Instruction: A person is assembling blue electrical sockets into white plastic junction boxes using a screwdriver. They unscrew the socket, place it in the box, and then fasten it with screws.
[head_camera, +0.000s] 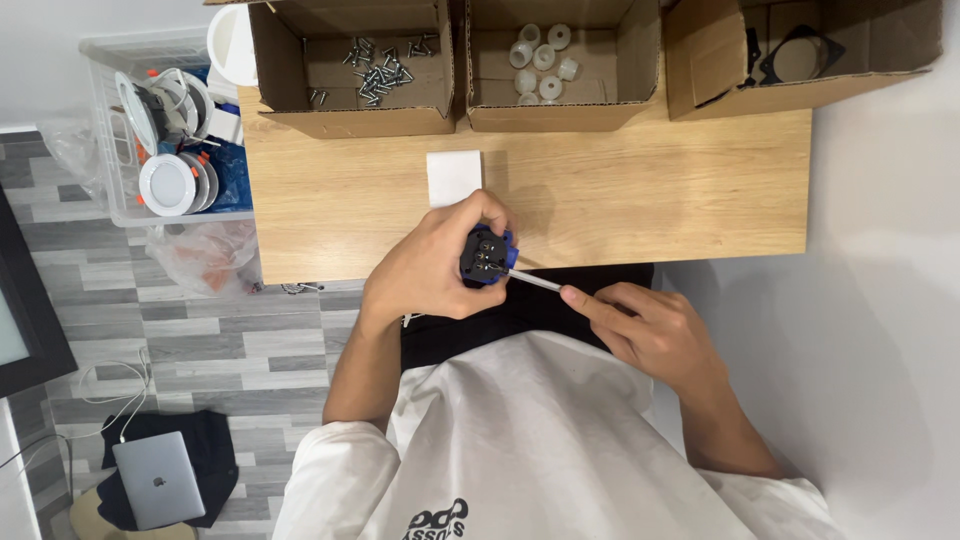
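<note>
My left hand (430, 265) grips a small black and blue part (487, 257) at the near edge of the wooden table (650, 190). My right hand (645, 325) holds a screwdriver whose thin metal shaft (535, 281) reaches left, its tip touching the part. Both hands are just above my lap, in front of my white shirt. A white square piece (453, 175) lies on the table just beyond my left hand.
Three open cardboard boxes stand along the table's far edge: one with screws (375, 70), one with white plastic rings (542, 60), one with black frames (790, 55). A clear bin (165, 130) of round white lamps sits left. A laptop (158, 478) lies on the floor.
</note>
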